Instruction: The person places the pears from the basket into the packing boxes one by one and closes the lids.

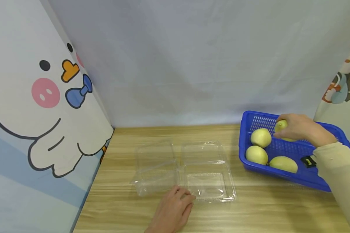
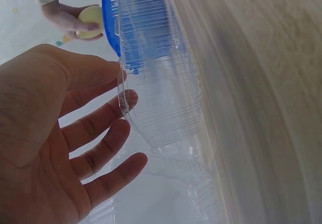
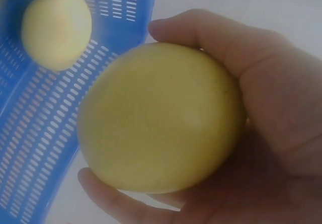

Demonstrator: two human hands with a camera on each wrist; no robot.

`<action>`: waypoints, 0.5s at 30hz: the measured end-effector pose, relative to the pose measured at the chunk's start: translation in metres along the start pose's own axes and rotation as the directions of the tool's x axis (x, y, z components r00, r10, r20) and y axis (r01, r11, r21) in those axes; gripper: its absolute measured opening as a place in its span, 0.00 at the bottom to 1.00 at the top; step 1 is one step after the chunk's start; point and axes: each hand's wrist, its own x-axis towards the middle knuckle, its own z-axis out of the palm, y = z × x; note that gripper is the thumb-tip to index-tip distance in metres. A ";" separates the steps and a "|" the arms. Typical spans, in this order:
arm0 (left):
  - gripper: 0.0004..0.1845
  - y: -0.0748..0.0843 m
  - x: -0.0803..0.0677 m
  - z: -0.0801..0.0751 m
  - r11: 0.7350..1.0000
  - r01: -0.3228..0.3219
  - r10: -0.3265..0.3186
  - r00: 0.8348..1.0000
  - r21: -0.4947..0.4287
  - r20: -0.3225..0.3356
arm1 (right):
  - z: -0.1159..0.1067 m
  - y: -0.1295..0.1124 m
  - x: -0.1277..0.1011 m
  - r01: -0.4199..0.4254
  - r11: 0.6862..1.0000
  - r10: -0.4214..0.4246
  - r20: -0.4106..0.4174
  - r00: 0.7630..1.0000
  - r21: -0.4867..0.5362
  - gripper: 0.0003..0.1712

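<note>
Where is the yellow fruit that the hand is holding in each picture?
Head: the held fruit is at the right, in the right hand, over the blue basket.
Left wrist: top left, small and far.
Right wrist: fills the middle.
Shared landmark: the blue basket.

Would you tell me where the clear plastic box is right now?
In the head view, the clear plastic box lies open mid-table, left of the blue basket, the left hand touching its near edge.

We wear a long, pale cream sleeve on our right arm, reaching down to the wrist. A small black tag with a yellow mark sits at its cuff. Our left hand is bare, with no sleeve showing at its wrist.
</note>
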 end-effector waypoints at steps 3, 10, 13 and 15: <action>0.06 0.000 0.000 -0.001 1.000 0.001 -0.001 1.000 -0.003 0.003 | 0.001 -0.004 0.000 0.005 1.000 -0.005 0.010 1.000 0.000 0.42; 0.06 0.000 0.001 -0.001 1.000 -0.002 0.002 1.000 0.000 0.003 | 0.000 -0.010 0.000 0.026 1.000 -0.027 0.031 0.999 0.008 0.42; 0.06 -0.001 0.001 0.000 1.000 -0.005 0.005 1.000 0.005 0.001 | 0.001 -0.011 0.000 0.030 1.000 -0.031 0.037 0.999 0.006 0.42; 0.06 0.000 0.000 0.001 1.000 -0.005 0.005 1.000 0.007 -0.003 | 0.000 -0.012 -0.001 0.034 0.999 -0.034 0.042 0.999 0.001 0.43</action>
